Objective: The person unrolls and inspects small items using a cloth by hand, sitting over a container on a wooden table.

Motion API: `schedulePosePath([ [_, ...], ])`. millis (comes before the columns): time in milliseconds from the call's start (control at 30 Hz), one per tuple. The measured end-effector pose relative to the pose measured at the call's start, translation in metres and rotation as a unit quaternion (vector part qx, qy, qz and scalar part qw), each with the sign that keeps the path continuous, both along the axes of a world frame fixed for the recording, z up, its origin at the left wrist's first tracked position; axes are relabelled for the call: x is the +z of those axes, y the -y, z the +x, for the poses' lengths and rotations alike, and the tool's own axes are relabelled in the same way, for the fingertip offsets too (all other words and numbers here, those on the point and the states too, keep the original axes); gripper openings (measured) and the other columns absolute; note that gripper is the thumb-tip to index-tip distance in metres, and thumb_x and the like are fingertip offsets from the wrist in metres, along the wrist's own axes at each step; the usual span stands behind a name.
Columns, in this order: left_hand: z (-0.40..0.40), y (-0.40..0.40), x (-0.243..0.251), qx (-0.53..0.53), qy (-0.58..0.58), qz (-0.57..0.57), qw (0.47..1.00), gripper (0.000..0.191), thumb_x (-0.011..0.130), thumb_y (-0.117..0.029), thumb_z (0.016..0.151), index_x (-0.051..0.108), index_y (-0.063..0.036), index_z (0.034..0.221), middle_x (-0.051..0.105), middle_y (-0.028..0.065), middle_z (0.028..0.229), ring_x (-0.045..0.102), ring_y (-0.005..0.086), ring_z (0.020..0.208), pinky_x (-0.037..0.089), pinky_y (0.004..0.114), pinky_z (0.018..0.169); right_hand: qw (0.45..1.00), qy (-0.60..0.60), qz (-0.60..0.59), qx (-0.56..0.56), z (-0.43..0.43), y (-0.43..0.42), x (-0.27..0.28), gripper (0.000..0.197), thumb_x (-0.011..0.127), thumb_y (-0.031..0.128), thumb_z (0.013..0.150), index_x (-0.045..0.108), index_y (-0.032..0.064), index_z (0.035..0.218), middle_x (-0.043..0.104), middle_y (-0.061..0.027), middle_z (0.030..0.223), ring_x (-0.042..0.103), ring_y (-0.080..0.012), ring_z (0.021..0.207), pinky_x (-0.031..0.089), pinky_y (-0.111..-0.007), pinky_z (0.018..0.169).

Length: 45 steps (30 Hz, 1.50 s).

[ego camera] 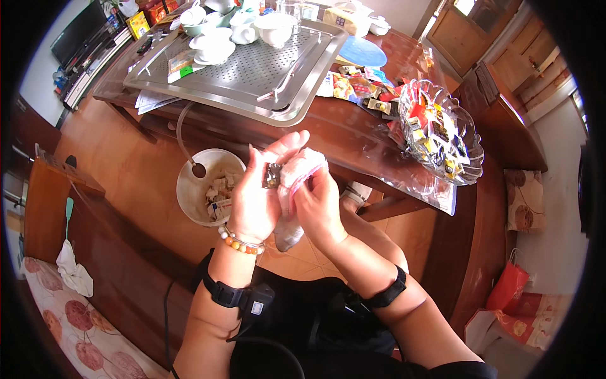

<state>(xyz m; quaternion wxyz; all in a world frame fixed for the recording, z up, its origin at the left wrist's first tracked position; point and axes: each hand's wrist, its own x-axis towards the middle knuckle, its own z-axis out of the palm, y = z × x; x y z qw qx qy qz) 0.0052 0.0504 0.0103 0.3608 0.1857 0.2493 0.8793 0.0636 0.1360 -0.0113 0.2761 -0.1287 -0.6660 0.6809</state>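
Note:
In front of the table's near edge, my left hand (255, 199) is held palm up with a small dark wrapped piece (271, 175) lying on it, fingers partly spread. A bunched white and pink cloth (303, 170) is pinched in my right hand (322, 203), beside the dark piece, and its end hangs down between my hands. Beyond them, a clear scalloped glass bowl (473, 142) holds several small wrapped packets. More packets (374, 90) lie on the table to its left.
A steel tea tray (303, 113) carries white cups and a lidded bowl. Its hose (182, 128) drops into a white bucket (187, 208) with scraps inside, on the floor left of my hands. A blue plate (363, 51) lies behind the packets. A wooden bench (123, 289) stands at left.

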Motion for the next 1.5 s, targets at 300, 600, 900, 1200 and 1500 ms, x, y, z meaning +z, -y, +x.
schedulePosePath([
  [300, 0.005, -0.002, 0.002, -0.008, -0.018, -0.049, 0.999, 0.064, 0.028, -0.05, 0.098, 0.032, -0.0036, 0.141, 0.036, 0.0173, 0.144, 0.043, 0.0259, 0.125, 0.032, 0.039, 0.107, 0.954, -0.044, 0.296, -0.024, 0.012, 0.009, 0.014, 0.024, 0.063, 0.005, 0.076, 0.059, 0.0026, 0.099, 0.059, -0.0179, 0.085, 0.058, -0.0365, 0.077, 0.047, -0.043, 0.067],
  [600, -0.002, 0.006, 0.013, 0.016, 0.033, 0.022, 0.999, 0.064, 0.03, -0.05, 0.097, 0.036, 0.0003, 0.137, 0.034, 0.0211, 0.144, 0.031, 0.0282, 0.135, 0.029, 0.043, 0.109, 0.945, 0.003, 0.327, -0.017, 0.012, -0.002, 0.007, 0.02, 0.062, 0.007, 0.075, 0.059, 0.0042, 0.094, 0.06, -0.0191, 0.088, 0.06, -0.0386, 0.078, 0.049, -0.045, 0.064],
  [900, -0.01, 0.019, 0.014, -0.002, 0.109, 0.057, 0.992, 0.06, 0.027, -0.046, 0.099, 0.042, 0.0032, 0.131, 0.039, 0.0231, 0.139, 0.034, 0.0301, 0.133, 0.03, 0.042, 0.108, 0.917, -0.009, 0.397, -0.02, 0.012, 0.005, 0.02, 0.021, 0.065, 0.008, 0.07, 0.061, 0.007, 0.091, 0.059, -0.0146, 0.08, 0.06, -0.0336, 0.07, 0.051, -0.041, 0.06],
  [1200, -0.003, 0.015, 0.007, -0.024, -0.017, -0.091, 0.995, 0.073, 0.023, -0.057, 0.096, 0.047, 0.0058, 0.125, 0.048, 0.0232, 0.131, 0.048, 0.0297, 0.121, 0.036, 0.042, 0.103, 0.905, -0.043, 0.424, -0.014, 0.01, 0.012, 0.021, 0.027, 0.067, 0.003, 0.064, 0.064, 0.0071, 0.09, 0.062, -0.0126, 0.086, 0.062, -0.0314, 0.073, 0.051, -0.037, 0.061],
  [1500, 0.002, 0.018, 0.005, -0.073, -0.009, -0.112, 0.991, 0.067, 0.023, -0.05, 0.099, 0.044, 0.0055, 0.129, 0.049, 0.0174, 0.132, 0.046, 0.0269, 0.123, 0.031, 0.039, 0.108, 0.953, -0.087, 0.291, 0.001, 0.002, -0.003, 0.025, 0.018, 0.067, 0.009, 0.072, 0.064, 0.005, 0.09, 0.063, -0.0145, 0.08, 0.061, -0.0319, 0.073, 0.049, -0.037, 0.065],
])
